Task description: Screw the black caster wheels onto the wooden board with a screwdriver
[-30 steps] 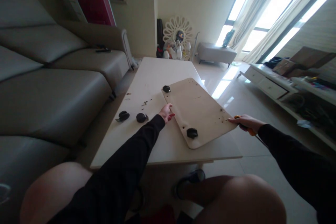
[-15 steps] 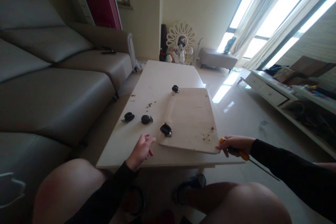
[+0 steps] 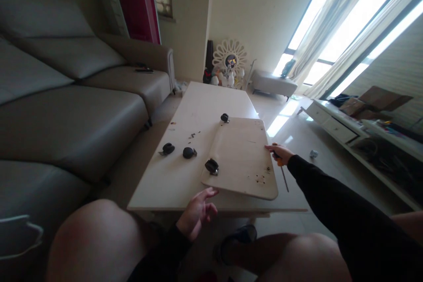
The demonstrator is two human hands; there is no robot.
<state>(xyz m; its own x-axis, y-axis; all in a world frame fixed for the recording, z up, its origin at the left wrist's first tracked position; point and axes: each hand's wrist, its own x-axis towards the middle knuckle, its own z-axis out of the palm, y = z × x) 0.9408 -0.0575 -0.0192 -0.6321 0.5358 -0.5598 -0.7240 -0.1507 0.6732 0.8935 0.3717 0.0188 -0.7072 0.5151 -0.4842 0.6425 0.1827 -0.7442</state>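
Note:
A pale rectangular board (image 3: 241,154) with rounded corners lies on the white table (image 3: 158,180). Two black caster wheels are fixed along its left side, a near caster (image 3: 211,166) and a far caster (image 3: 224,117); screw holes show at its right corners. My right hand (image 3: 280,153) grips a screwdriver (image 3: 284,176) with a yellow and black handle, its shaft pointing down, while the fingertips touch the board's right edge. My left hand (image 3: 198,212) is at the board's near edge, fingers apart and holding nothing. Two loose casters, one left (image 3: 168,149) and one right (image 3: 189,153), rest left of the board.
Several small dark screws (image 3: 192,135) lie behind the loose casters. A grey sofa (image 3: 79,119) stands along the left. To the right is a low white cabinet (image 3: 333,125) with cardboard boxes (image 3: 380,99). My knees (image 3: 102,233) are close to the table's front edge.
My right hand has moved from the board's near right corner up along its right edge, with the screwdriver. My left hand has shifted right to the board's near edge.

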